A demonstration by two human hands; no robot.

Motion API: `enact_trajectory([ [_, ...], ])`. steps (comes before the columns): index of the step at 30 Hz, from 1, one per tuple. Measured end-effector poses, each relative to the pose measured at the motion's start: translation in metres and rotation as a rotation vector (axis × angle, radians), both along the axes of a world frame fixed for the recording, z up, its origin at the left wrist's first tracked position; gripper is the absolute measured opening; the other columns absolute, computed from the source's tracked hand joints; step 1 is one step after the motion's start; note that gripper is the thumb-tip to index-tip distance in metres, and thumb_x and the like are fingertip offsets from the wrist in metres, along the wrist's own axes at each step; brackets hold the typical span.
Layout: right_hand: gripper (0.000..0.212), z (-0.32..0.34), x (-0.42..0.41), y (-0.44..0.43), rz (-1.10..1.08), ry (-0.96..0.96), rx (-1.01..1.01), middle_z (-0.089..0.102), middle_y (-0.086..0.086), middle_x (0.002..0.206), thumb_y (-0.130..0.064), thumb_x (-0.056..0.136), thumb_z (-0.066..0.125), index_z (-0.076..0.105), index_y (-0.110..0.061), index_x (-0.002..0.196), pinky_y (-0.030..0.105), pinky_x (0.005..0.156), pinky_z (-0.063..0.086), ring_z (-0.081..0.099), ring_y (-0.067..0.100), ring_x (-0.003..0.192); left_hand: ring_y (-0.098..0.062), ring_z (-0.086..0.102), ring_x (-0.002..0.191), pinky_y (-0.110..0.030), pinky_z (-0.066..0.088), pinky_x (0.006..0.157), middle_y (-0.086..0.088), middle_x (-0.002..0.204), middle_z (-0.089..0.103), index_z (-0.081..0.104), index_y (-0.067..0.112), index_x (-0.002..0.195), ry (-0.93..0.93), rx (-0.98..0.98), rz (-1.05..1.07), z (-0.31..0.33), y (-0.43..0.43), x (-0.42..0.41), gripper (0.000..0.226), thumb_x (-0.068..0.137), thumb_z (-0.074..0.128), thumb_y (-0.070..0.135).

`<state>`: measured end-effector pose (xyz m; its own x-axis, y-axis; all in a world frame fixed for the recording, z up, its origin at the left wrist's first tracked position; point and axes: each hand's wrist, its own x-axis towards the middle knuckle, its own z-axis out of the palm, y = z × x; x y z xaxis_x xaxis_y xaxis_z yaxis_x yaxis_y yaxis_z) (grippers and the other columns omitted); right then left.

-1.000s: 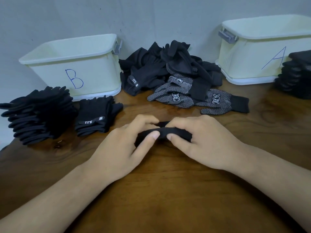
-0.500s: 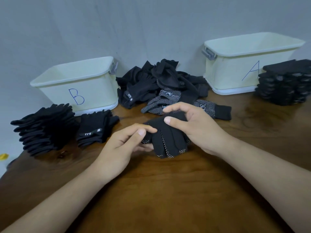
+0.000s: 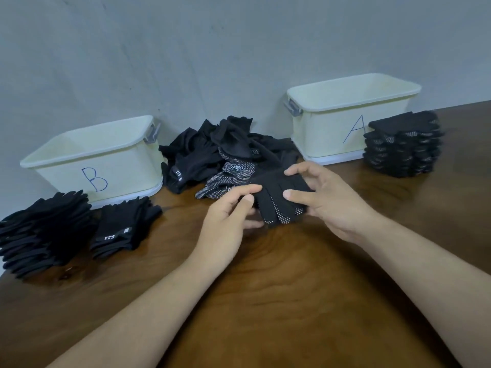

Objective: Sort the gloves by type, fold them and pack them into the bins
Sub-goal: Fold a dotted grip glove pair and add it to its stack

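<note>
Since 1 second ago the folded dotted glove has come up off the table, where both hands pressed it flat, and it now sits further from the person, in front of the loose pile, with its white-dotted fingers pointing toward the camera.

At far left 2 stacks of plain black gloves lie side by side: the taller stack and the shorter stack, whose top glove shows a small white label. Behind them stands bin B. A heap of unsorted gloves, plain and dotted mixed, lies between the 2 bins.

The left hand pinches the folded glove's left edge between thumb and forefinger. The right hand grips its right side, thumb on top and fingers curled round the far edge.

Bin A stands to the right, and just beside it is a stack of folded dotted gloves.
</note>
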<state>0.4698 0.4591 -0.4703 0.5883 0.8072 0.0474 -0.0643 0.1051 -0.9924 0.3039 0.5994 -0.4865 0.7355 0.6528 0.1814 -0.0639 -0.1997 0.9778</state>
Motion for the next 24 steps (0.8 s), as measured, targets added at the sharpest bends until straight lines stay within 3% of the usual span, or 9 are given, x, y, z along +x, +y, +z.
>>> enact_trajectory([
  [3,0.017,-0.004,0.035,-0.022,-0.139,0.021,-0.030,0.078,0.014,0.118,0.000,0.097,0.072,0.075,-0.005,0.113,0.045,0.097,0.063,0.075,0.033,0.112,-0.019,0.073,0.109,-0.050,0.061,0.096,0.006,0.119,0.077,0.077,0.029,0.121,-0.010,0.079,-0.038,-0.001,-0.017,0.044,0.030,0.112,0.051,0.018],
  [7,0.019,-0.003,0.077,-0.048,-0.334,0.024,-0.072,0.081,0.004,0.113,-0.007,0.103,0.066,0.080,-0.012,0.116,0.050,0.103,0.059,0.074,0.029,0.115,0.006,0.065,0.108,-0.029,0.050,0.105,0.015,0.115,0.075,0.074,0.030,0.130,0.043,0.363,-0.054,-0.002,-0.036,0.108,0.031,0.113,0.047,0.031],
  [10,0.021,-0.004,0.095,-0.056,-0.396,-0.008,-0.119,0.081,-0.002,0.112,-0.013,0.100,0.072,0.079,-0.020,0.119,0.037,0.095,0.060,0.075,0.021,0.111,-0.004,0.060,0.127,-0.035,0.045,0.114,0.012,0.137,0.069,0.065,0.028,0.142,0.127,0.519,-0.081,0.000,-0.046,0.151,0.042,0.113,0.039,0.044],
  [14,0.036,-0.013,0.107,-0.053,-0.447,-0.239,-0.306,0.075,-0.007,0.113,-0.014,0.095,0.077,0.075,-0.028,0.128,0.020,0.076,0.059,0.073,0.011,0.096,-0.022,0.055,0.133,-0.049,0.038,0.117,0.003,0.141,0.066,0.054,0.034,0.149,0.428,0.781,-0.091,-0.006,-0.049,0.181,0.052,0.111,0.026,0.056],
  [16,0.037,-0.017,0.113,-0.051,-0.503,-0.377,-0.408,0.072,-0.011,0.115,-0.021,0.096,0.076,0.072,-0.032,0.131,0.016,0.071,0.053,0.070,0.008,0.085,-0.023,0.048,0.140,-0.048,0.030,0.121,0.004,0.147,0.061,0.049,0.035,0.153,0.518,0.876,-0.085,-0.013,-0.047,0.183,0.052,0.110,0.028,0.056],
  [19,0.038,-0.022,0.116,-0.049,-0.557,-0.559,-0.536,0.067,-0.010,0.130,-0.028,0.098,0.075,0.070,-0.033,0.136,0.006,0.070,0.037,0.060,0.002,0.087,-0.021,0.034,0.150,-0.048,0.020,0.127,0.004,0.159,0.049,0.041,0.035,0.159,0.597,0.970,-0.077,-0.022,-0.042,0.181,0.054,0.110,0.028,0.055],
  [24,0.041,-0.025,0.109,-0.042,-0.559,-0.725,-0.648,0.065,-0.007,0.119,-0.037,0.101,0.071,0.066,-0.031,0.141,0.015,0.074,0.041,0.055,0.003,0.086,-0.024,0.020,0.159,-0.052,0.013,0.130,-0.004,0.169,0.035,0.036,0.033,0.162,0.642,0.995,-0.080,-0.023,-0.044,0.179,0.056,0.111,0.025,0.054],
])
